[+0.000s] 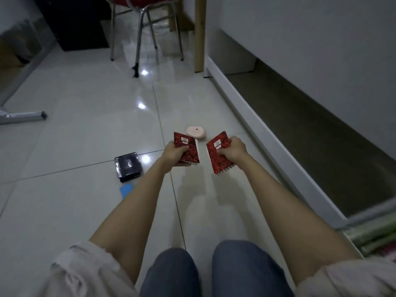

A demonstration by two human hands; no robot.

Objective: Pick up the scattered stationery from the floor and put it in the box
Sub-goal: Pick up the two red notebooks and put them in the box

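Note:
Each of my hands holds a small red spiral notebook above the tiled floor. My left hand grips one red notebook by its lower corner. My right hand grips the other red notebook, spiral edge pointing down. Just beyond them a pink round object lies on the floor. To the left, a black box with a shiny clear lid sits on the tiles, and a small blue card lies beside it, partly hidden by my left forearm.
A metal-legged chair with a red seat stands ahead. A wooden leg and a white bed frame run along the right. A grey metal foot juts in at the left. My knees are at the bottom.

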